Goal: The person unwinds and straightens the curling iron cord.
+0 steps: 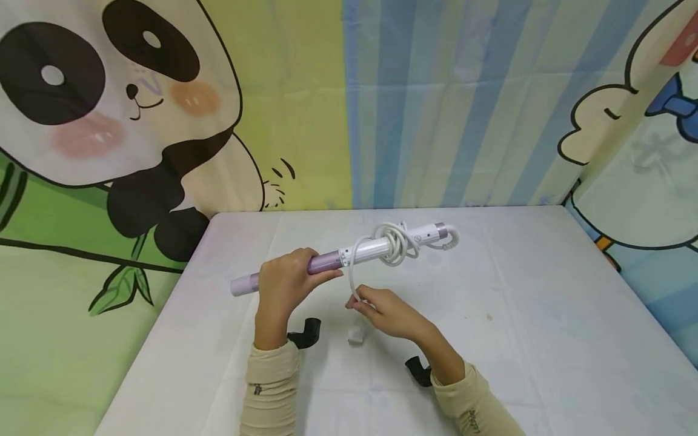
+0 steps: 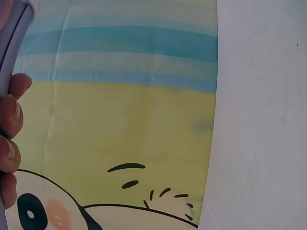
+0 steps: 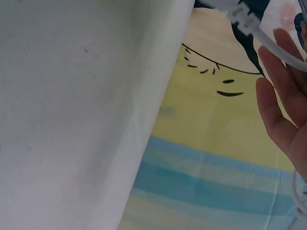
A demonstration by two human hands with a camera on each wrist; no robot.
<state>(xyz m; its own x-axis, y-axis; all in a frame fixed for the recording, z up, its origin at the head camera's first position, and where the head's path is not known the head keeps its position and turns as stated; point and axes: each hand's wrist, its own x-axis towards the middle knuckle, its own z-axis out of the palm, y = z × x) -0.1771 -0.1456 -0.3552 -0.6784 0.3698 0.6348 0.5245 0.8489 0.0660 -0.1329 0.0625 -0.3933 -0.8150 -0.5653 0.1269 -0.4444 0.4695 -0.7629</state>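
Creased sleeves (image 1: 271, 390), glossy cylindrical wand (image 1: 325, 262), coiled cord (image 1: 397, 244)

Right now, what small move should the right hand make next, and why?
Likely pass the plug around the hair iron for another loop: several loops of power cord already circle it, the right hand holds the cord near the plug, and the left hand grips the purple barrel.

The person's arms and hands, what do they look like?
The left hand and right hand wear no gloves. The beige fabric left sleeve and matching right sleeve carry small dark markings. A black bent piece shows beside each sleeve.
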